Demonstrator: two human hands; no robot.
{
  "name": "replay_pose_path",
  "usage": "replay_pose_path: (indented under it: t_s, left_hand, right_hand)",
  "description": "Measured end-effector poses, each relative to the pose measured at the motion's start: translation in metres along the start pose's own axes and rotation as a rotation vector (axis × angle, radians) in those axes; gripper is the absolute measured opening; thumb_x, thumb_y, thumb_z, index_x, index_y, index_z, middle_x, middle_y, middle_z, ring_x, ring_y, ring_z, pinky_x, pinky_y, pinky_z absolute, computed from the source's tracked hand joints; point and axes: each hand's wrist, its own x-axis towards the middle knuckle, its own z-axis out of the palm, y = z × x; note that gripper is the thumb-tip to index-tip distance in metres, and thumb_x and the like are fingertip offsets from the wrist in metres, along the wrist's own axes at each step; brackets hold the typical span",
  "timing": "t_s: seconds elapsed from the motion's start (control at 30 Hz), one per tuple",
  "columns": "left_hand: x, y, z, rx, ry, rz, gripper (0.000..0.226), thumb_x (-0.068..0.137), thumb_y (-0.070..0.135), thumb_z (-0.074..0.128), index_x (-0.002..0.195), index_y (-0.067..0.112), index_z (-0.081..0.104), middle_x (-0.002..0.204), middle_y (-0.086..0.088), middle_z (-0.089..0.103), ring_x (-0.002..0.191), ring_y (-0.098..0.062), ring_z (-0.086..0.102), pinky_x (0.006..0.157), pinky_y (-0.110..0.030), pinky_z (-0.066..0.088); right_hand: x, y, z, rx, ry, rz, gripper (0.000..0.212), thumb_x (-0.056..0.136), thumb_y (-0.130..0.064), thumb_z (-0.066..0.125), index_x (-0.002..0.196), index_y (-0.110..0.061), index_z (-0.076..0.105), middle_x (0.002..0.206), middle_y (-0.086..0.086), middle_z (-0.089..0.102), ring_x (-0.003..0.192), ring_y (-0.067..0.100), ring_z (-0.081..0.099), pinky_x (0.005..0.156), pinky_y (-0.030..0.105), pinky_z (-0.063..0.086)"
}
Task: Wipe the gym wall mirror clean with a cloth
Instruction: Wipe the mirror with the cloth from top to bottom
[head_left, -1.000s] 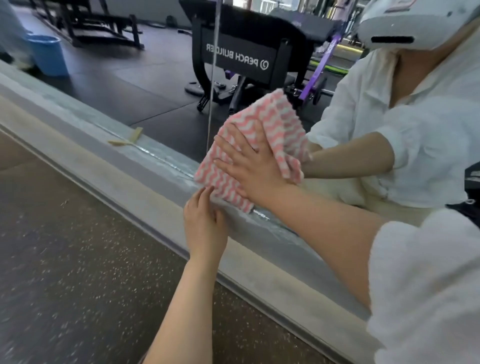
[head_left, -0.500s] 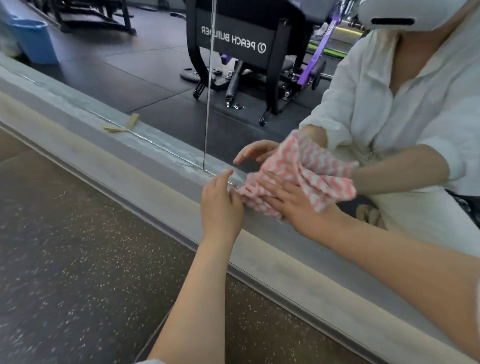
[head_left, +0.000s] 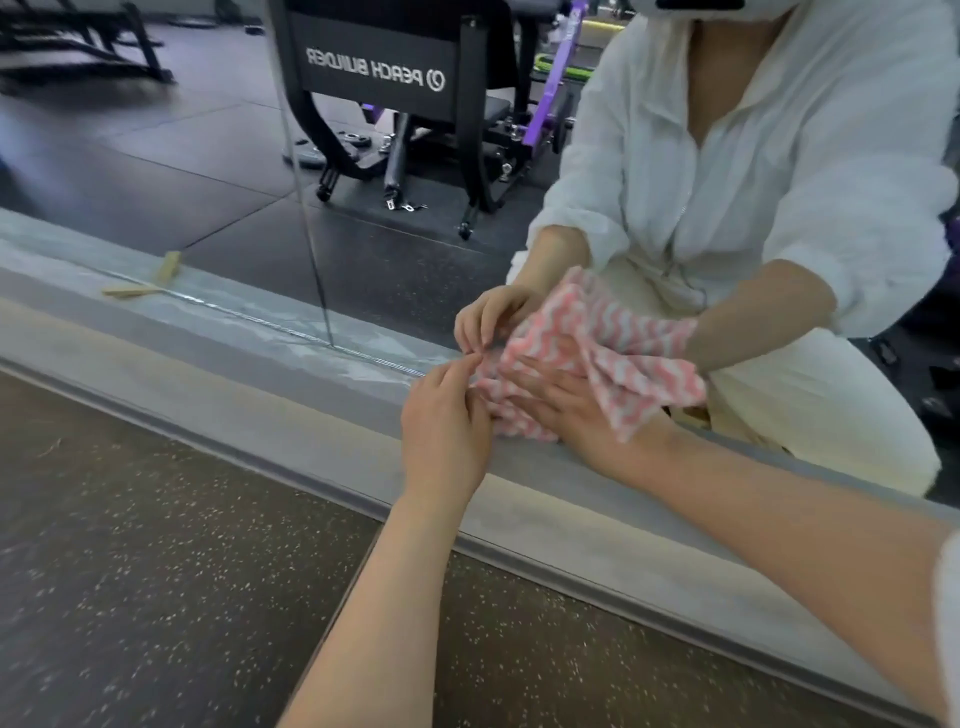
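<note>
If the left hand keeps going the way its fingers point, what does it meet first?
The left hand points at the pink cloth, apparently already touching its edge; behind that, probably the mirror glass.

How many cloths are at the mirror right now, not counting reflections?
1. The pink-and-white cloth sits at the mirror's bottom edge, under the right hand, with the left hand pinching its left corner. The second one above is its reflection.

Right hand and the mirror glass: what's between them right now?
In the head view, the pink-and-white cloth lies between the right hand and the mirror, at the glass's bottom edge. The left hand pinches the cloth's left corner.
</note>
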Motion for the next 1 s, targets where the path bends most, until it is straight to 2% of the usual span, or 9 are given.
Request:
replay_pose_path:
  t_s: [0.13,0.27,0.4,0.5,0.6,0.67,0.83,0.9,1.0]
  left_hand:
    - [-0.010,0.012,0.016,-0.008,-0.115,0.065,0.040,0.087,-0.001,0.044,0.122,0.006,0.062,0.110,-0.012,0.065,0.101,-0.031,0.055,0.085,-0.037,0.040]
    - [-0.015,0.021,0.023,-0.021,-0.135,0.091,0.038,0.088,0.000,0.043,0.121,0.006,0.063,0.110,-0.011,0.066,0.102,-0.031,0.056,0.086,-0.039,0.041]
    - [-0.016,0.034,0.029,-0.059,-0.090,0.079,0.041,0.082,0.010,0.040,0.115,0.005,0.064,0.107,-0.011,0.067,0.098,-0.031,0.056,0.083,-0.035,0.039]
    - [-0.018,0.042,0.036,-0.123,-0.015,-0.002,0.040,0.083,0.015,0.039,0.115,0.003,0.060,0.106,-0.012,0.064,0.099,-0.031,0.054,0.084,-0.039,0.041]
    - [-0.020,0.049,0.044,-0.125,0.019,0.026,0.041,0.081,0.011,0.040,0.117,0.004,0.058,0.109,-0.005,0.060,0.102,-0.028,0.052,0.085,-0.039,0.041]
    - [-0.023,0.056,0.048,-0.124,0.018,0.065,0.040,0.081,0.010,0.041,0.118,0.005,0.057,0.108,0.000,0.057,0.101,-0.025,0.052,0.084,-0.036,0.040]
    - [-0.044,0.077,0.062,-0.106,-0.065,0.223,0.042,0.086,0.020,0.036,0.120,0.007,0.057,0.107,-0.003,0.061,0.098,-0.013,0.047,0.082,-0.021,0.029]
    - [-0.056,0.082,0.064,-0.102,-0.127,0.268,0.041,0.087,0.020,0.036,0.121,0.008,0.057,0.107,-0.003,0.060,0.098,-0.010,0.045,0.085,-0.022,0.031]
    - [-0.067,0.093,0.066,-0.103,-0.188,0.291,0.036,0.090,0.010,0.044,0.124,0.014,0.055,0.114,0.007,0.051,0.105,0.001,0.037,0.095,-0.026,0.036]
  right_hand:
    - [-0.073,0.017,-0.060,-0.158,0.125,0.051,0.036,0.105,-0.007,0.015,0.122,-0.006,0.047,0.153,0.007,0.025,0.147,0.021,0.009,0.120,0.039,-0.004]
    - [-0.093,0.021,-0.058,-0.225,0.128,0.093,0.045,0.106,-0.008,0.013,0.120,-0.011,0.056,0.161,0.001,0.013,0.148,0.015,0.000,0.119,0.043,-0.005]
    - [-0.040,0.008,-0.026,-0.405,0.157,0.012,0.035,0.106,-0.014,0.029,0.123,-0.015,0.059,0.138,0.003,0.054,0.140,0.023,0.027,0.120,0.036,-0.002]
    - [-0.018,-0.007,-0.013,-0.352,0.015,0.050,0.040,0.099,-0.021,0.044,0.138,-0.028,0.044,0.139,-0.019,0.049,0.133,0.009,0.039,0.120,0.028,-0.003]
    - [-0.044,0.012,-0.031,-0.369,0.038,0.015,0.040,0.089,-0.012,0.045,0.123,-0.018,0.065,0.138,0.002,0.056,0.130,0.022,0.049,0.119,0.040,-0.008]
    - [-0.075,0.027,-0.044,-0.370,0.062,-0.012,0.038,0.082,-0.005,0.057,0.117,-0.014,0.068,0.139,0.007,0.054,0.131,0.027,0.041,0.119,0.043,-0.008]
    - [-0.170,0.045,-0.079,-0.349,0.047,0.062,0.051,0.080,-0.004,0.044,0.129,-0.018,0.044,0.162,-0.003,-0.008,0.148,0.017,-0.005,0.118,0.044,-0.009]
    - [-0.203,0.053,-0.097,-0.393,0.009,0.083,0.056,0.082,-0.007,0.037,0.137,-0.019,0.038,0.161,-0.004,-0.011,0.148,0.017,-0.008,0.118,0.043,-0.009]
    - [-0.227,0.067,-0.108,-0.406,-0.039,0.052,0.056,0.101,-0.006,0.017,0.154,-0.020,0.007,0.161,-0.003,-0.010,0.148,0.019,-0.008,0.118,0.044,-0.010]
